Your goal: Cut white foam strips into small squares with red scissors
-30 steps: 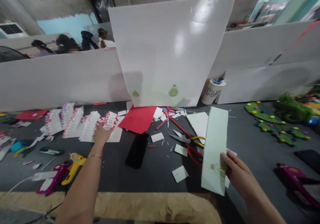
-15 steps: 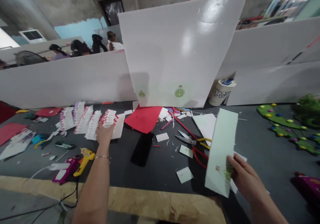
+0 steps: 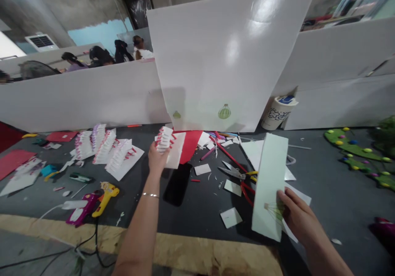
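Observation:
My left hand (image 3: 157,158) grips a white card with a pleated white paper piece (image 3: 176,150) edged with small red bits, lifted over the red paper (image 3: 191,144). Similar pleated paper pieces (image 3: 119,156) stand in a row to its left. In my right hand (image 3: 298,214), pinched at the lower right edge, is a pale green card strip (image 3: 270,177) with a balloon picture partly behind my fingers. Scissors (image 3: 233,171) with red and yellow handles lie left of the strip, which hides part of them. A black phone (image 3: 178,185) rests between my hands.
A yellow glue gun (image 3: 106,198) and a purple gadget (image 3: 82,210) lie at left with cables. A tall white board (image 3: 228,58) stands behind, beside a paper cup (image 3: 277,112). Green felt pieces with colored balls (image 3: 352,147) are at right. Paper scraps are scattered around.
My left hand has picked a pleated piece on its card off the left row and carried it right, over the red paper. My right hand still holds the green strip, nearly unmoved.

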`<state>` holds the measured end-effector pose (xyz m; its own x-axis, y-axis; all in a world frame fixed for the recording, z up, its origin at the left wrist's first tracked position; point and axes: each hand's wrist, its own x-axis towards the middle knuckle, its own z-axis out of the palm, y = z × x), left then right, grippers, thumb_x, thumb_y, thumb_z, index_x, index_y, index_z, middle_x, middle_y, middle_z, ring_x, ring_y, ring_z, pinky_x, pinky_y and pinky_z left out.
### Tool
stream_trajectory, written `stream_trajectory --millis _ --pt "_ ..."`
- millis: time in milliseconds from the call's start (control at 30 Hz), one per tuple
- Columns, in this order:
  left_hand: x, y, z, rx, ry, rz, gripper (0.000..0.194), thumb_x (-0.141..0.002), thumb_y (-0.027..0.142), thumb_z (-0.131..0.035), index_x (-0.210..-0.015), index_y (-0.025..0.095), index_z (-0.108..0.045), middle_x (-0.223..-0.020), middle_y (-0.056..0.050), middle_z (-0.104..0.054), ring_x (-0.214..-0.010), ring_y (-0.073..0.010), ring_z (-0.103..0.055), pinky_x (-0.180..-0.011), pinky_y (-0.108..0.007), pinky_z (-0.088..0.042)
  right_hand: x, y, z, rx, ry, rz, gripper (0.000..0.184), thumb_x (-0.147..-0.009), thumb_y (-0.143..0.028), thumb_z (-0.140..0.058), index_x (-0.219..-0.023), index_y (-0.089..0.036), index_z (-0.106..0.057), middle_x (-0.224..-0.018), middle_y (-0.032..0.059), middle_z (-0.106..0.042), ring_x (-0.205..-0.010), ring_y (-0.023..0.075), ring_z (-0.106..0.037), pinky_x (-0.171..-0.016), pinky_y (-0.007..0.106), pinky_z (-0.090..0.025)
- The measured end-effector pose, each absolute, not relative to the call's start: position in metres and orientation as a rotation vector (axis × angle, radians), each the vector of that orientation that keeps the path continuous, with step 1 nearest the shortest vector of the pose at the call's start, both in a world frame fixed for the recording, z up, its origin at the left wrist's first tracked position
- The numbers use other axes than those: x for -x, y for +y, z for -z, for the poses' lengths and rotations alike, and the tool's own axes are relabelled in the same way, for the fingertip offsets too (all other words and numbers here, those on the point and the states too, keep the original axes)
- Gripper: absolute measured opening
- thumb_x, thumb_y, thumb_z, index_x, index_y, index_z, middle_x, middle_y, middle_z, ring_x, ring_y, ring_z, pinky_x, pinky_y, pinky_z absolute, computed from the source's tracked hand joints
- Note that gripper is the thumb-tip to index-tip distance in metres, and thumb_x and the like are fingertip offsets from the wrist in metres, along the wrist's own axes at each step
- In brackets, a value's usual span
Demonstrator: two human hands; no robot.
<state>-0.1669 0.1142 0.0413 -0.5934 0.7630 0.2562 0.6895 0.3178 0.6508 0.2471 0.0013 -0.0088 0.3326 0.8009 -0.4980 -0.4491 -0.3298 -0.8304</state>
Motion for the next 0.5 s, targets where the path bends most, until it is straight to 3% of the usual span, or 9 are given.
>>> stream_trajectory --millis 133,367,433,500 --pt "0.115 0.131 -0.038 -1.439 2.427 -0.991 0.075 -0.073 0.039 -0.068 -0.138 0.017 -0.038 -0.137 -0.019 -0.051 -0.13 -0.0326 -0.046 -0.103 -0.045 -0.04 -0.241 0.004 0.005 1.391 -0.285 -1.351 0.032 -0.052 -0.032 -0.081 -0.08 -0.026 -0.069 -0.078 -0.0065 -0.074 -0.064 0.0104 -0.065 -0.055 0.015 -0.054" --pt "0.066 0.138 -0.026 -1.509 2.413 -0.809 0.089 -0.073 0.046 -0.069 -0.145 0.013 -0.028 -0.139 -0.025 -0.047 -0.129 -0.0369 -0.044 -0.099 -0.049 -0.041 -0.236 0.008 0.006 1.38 -0.269 -1.36 0.033 -0.051 -0.031 -0.082 -0.081 -0.026 -0.069 -0.081 -0.0059 -0.074 -0.064 0.0111 -0.066 -0.054 0.015 -0.054" --pt "0.075 0.132 -0.023 -1.559 2.377 -0.836 0.082 -0.076 0.045 -0.066 -0.142 0.013 -0.032 -0.139 -0.024 -0.047 -0.127 -0.0353 -0.046 -0.1 -0.047 -0.04 -0.237 0.009 0.008 1.401 -0.251 -1.347 0.034 -0.051 -0.03 -0.082 -0.082 -0.027 -0.069 -0.08 -0.0059 -0.074 -0.063 0.0113 -0.066 -0.053 0.015 -0.054" --pt "0.1 0.124 -0.021 -1.577 2.418 -0.931 0.062 -0.084 0.042 -0.057 -0.137 0.013 -0.041 -0.136 -0.021 -0.05 -0.127 -0.0322 -0.047 -0.103 -0.045 -0.038 -0.24 0.008 0.01 1.413 -0.259 -1.359 0.034 -0.051 -0.03 -0.082 -0.082 -0.027 -0.069 -0.079 -0.0054 -0.074 -0.063 0.0121 -0.066 -0.053 0.016 -0.055"
